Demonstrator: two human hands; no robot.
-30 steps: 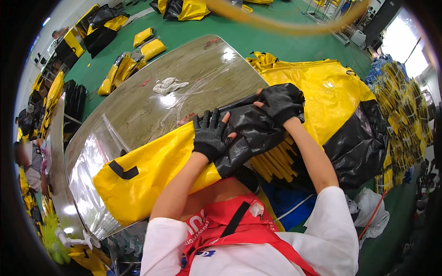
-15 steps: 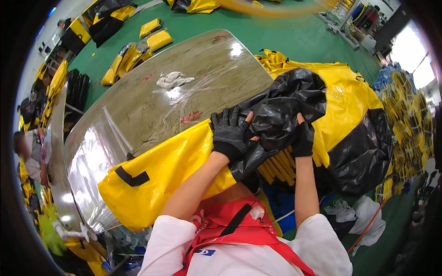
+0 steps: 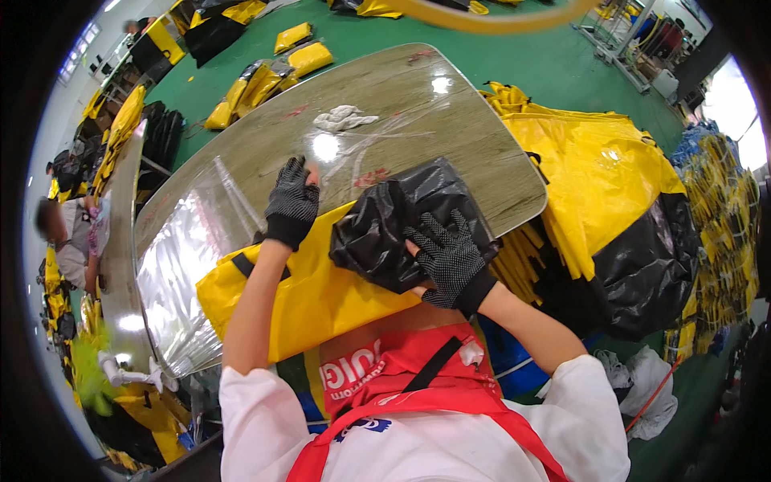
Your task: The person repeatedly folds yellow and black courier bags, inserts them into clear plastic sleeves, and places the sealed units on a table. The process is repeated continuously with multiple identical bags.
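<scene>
A yellow and black tarpaulin bag [image 3: 313,313] lies along the near edge of the table, its crumpled black part [image 3: 377,233] folded over toward the left on top of the yellow. My right hand [image 3: 454,261], in a black dotted glove with bare thumb tip, rests on that black part with fingers spread. Over the far edge of the yellow part is my left hand [image 3: 293,205], gloved alike, its fingers stretched out and nothing in them. Whether it touches the bag I cannot tell. A black strap [image 3: 245,263] on the yellow part is partly hidden by my left forearm.
The wood-patterned table [image 3: 474,136] has a shiny clear cover and a crumpled white cloth [image 3: 344,118]. More yellow and black bags [image 3: 594,161] are heaped at its right end. Folded yellow bundles [image 3: 309,58] lie on the green floor beyond. A person [image 3: 68,241] sits at the far left.
The black part has been folded leftward off the heap onto the yellow part. My left hand let go and moved left; my right hand moved left with the black part.
</scene>
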